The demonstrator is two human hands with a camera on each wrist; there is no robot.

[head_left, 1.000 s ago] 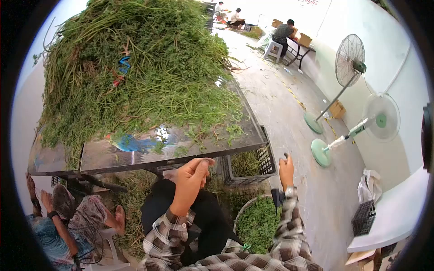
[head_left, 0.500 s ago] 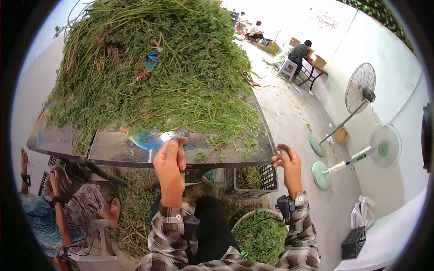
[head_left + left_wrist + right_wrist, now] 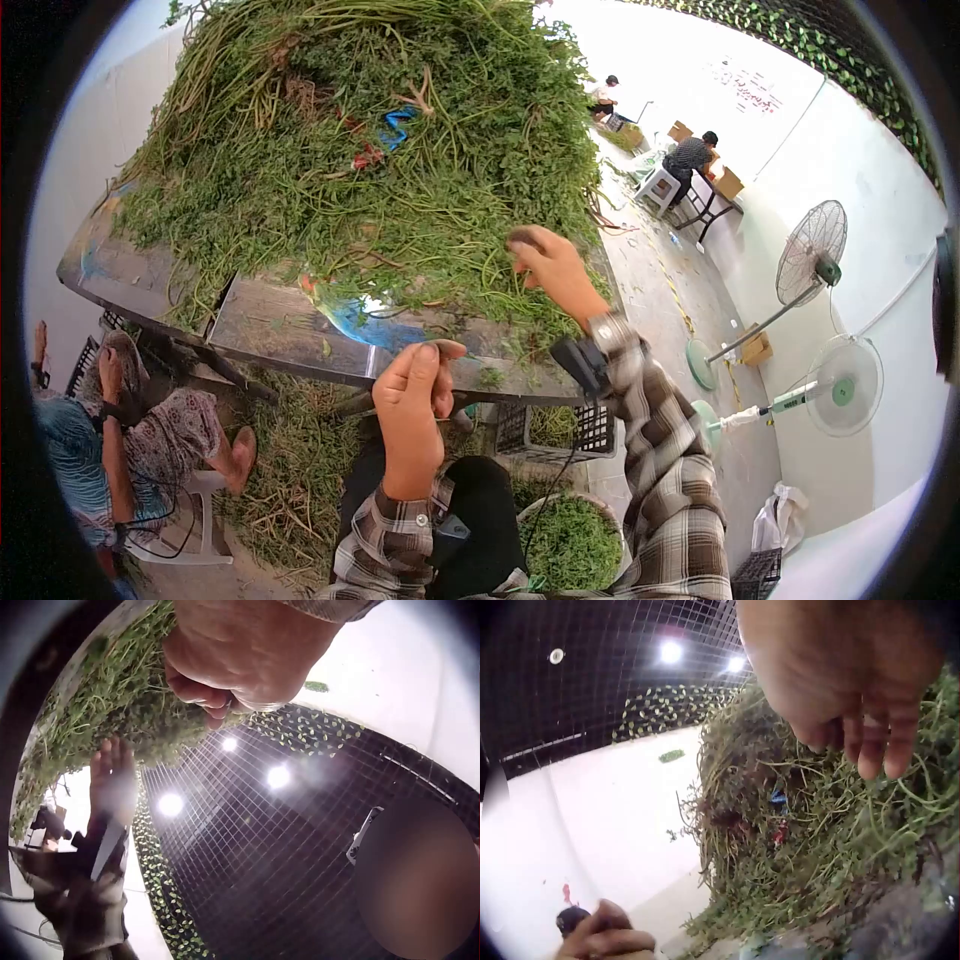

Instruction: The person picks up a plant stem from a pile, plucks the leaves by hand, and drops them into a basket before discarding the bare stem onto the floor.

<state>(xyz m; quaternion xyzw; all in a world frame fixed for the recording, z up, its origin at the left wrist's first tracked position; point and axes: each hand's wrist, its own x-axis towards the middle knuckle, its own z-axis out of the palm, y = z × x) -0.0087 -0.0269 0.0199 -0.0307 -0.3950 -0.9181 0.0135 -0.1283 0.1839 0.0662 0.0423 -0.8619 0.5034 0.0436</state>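
Observation:
A tall heap of leafy green stems (image 3: 380, 200) covers most of the dark table (image 3: 290, 325). Over the heap's near right edge reaches my right hand (image 3: 560, 272), its fingers loosely extended at the loose stems. In the right wrist view, the fingers of that hand (image 3: 840, 682) hang above the greenery with nothing gripped. My left hand (image 3: 412, 420) is raised just before the table's front edge. Its thumb presses on the bent index finger, and the other fingers curl in, also in the left wrist view (image 3: 240, 652). No stem shows clearly between them. Fingertips on both hands look dark.
Below the table stand a black crate (image 3: 550, 430) of stems and a round container of cut greens (image 3: 572, 545). More stems (image 3: 290, 490) litter the floor. A seated person (image 3: 110, 450) is at the left. Two fans (image 3: 815, 255) stand right; others work farther back.
My right hand has moved from beyond the table's right corner up and left onto the heap. My left hand stays curled before the table edge. The head view has shifted.

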